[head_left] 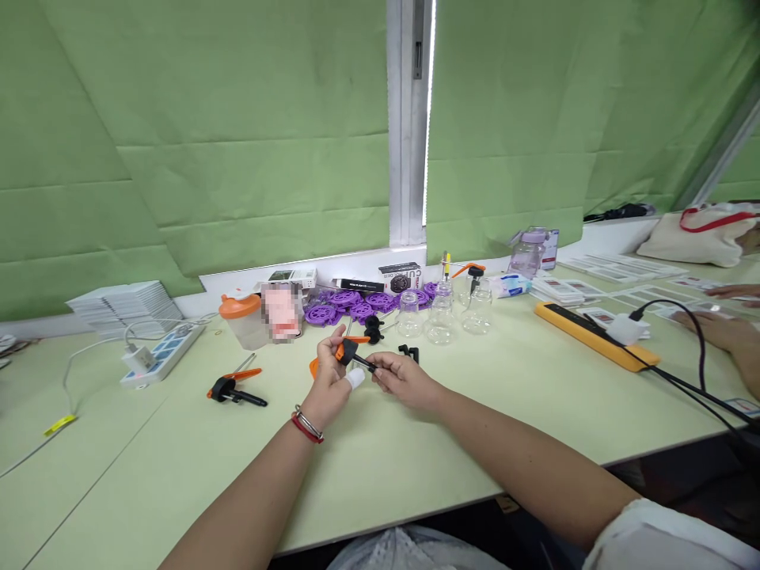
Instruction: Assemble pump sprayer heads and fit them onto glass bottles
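A: What do the hands do now?

B: The left hand (328, 378) pinches the orange and black pump head (344, 352) between thumb and fingers, a little above the surface (416, 467). One fingertip wears a white cover. The right hand (402, 378) is closed around the thin black tube (363, 363) that comes out of the pump head, its fingertips pressed together on the tube end.

A: So both hands are closed on the same piece?

B: Yes, neither hand is spread. They are near each other, over the middle of the surface, in front of the clear glass bottles (440, 317).

A: How should this step be done well, in your opinion?

B: I think the left hand should keep the pump head steady, and the right hand should keep the tube straight in line with it, not bent. The grip should be light, because the tube looks thin.

A: What lies around?

B: A second pump piece (234, 389) lies to the left, purple round parts (356, 304) behind, and a yellow power strip (594, 334) to the right, where another person's hands rest.
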The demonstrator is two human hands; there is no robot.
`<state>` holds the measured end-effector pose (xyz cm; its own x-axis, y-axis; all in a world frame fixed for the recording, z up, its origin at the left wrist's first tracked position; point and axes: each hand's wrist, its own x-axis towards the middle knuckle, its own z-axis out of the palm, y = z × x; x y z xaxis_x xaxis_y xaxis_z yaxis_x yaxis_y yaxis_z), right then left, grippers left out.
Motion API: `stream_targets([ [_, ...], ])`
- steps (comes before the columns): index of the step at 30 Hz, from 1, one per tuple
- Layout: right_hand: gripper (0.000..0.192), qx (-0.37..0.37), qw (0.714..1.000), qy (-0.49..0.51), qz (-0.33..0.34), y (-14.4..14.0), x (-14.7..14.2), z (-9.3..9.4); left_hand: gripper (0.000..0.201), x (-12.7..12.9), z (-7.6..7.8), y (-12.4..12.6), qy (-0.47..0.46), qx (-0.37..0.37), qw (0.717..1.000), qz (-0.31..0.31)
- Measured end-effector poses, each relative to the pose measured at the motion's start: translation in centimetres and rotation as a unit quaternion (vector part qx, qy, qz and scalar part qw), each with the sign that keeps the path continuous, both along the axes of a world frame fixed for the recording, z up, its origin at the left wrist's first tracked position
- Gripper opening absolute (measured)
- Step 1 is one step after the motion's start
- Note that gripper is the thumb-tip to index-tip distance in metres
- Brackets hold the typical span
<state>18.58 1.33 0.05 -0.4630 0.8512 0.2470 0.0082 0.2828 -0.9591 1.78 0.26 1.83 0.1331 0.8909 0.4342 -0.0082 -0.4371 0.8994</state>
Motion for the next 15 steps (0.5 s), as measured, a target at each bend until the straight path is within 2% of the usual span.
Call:
stream_targets([
  [4,0.034,-0.128,0.983,0.122,0.042,-0.3,-0.6,0.4,0.08,0.2,0.5,-0.5,0.094,0.089,0.991,0.041],
  [8,0.031,-0.173,0.967,0.18,0.06,-1.2,-1.2,1.3,0.097,-0.1,1.0,-0.6,0.177,0.132,0.971,0.088],
  [15,0.028,-0.24,0.949,0.196,0.055,-2.1,-2.1,2.4,0.13,-0.7,1.1,-0.4,0.246,0.161,0.953,0.073],
])
